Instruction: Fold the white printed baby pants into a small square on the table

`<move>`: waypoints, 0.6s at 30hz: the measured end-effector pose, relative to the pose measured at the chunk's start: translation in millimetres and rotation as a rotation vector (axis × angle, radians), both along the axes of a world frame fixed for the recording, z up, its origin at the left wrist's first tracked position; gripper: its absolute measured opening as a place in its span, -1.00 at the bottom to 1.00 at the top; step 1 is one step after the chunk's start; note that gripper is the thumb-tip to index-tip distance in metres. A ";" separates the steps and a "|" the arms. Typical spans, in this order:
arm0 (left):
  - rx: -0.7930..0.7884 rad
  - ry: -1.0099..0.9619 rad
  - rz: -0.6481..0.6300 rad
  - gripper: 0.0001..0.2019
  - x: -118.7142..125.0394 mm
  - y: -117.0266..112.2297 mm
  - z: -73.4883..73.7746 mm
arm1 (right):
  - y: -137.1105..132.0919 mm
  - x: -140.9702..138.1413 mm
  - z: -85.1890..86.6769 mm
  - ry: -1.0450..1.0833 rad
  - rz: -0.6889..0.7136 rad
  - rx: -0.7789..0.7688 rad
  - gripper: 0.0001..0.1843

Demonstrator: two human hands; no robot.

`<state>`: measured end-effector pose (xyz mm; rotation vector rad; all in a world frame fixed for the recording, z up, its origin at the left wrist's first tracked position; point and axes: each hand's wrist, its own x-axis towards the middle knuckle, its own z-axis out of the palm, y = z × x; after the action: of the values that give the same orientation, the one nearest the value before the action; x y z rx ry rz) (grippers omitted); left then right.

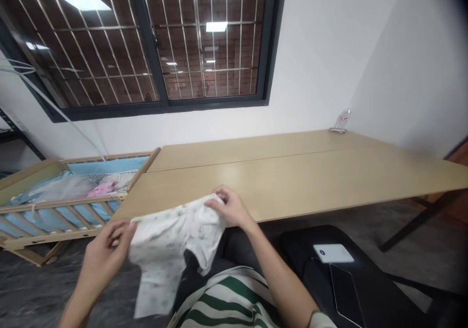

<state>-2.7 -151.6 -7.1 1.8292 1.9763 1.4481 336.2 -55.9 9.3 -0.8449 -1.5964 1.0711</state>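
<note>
A: Obs. 1: where is the garment?
B: The small white baby garment (171, 250) with a faint green print hangs at the near edge of the worktop (292, 177), its upper edge over the edge, the rest drooping toward the lap.
A: Hands?
B: Left hand (106, 252) pinches the garment's left corner, fingers closed on the cloth. Right hand (230, 208) grips the upper right edge, fingers likewise clamped on the fabric (thumb partly hidden by the cloth).
A: Surroundings?
B: A wooden crib (54, 206) stands just left of the worktop, with blue lining and pink and white cloth inside. A small bottle (342, 121) sits at the far right corner by the wall. On the dark seat (365, 289) to the right lies a white power bank (332, 253). Barred window (146, 40) above.
A: Obstructions?
B: The worktop surface ahead of the hands is bare.
</note>
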 end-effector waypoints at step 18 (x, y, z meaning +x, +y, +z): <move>-0.373 0.385 -0.430 -0.43 124.0 200.9 -63.3 | 143.7 79.6 -45.4 -0.899 -0.278 0.167 -0.65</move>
<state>121.3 49.3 -70.5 2.2718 1.6777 0.5991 415.8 87.8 -36.1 -1.5004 -2.1570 0.3339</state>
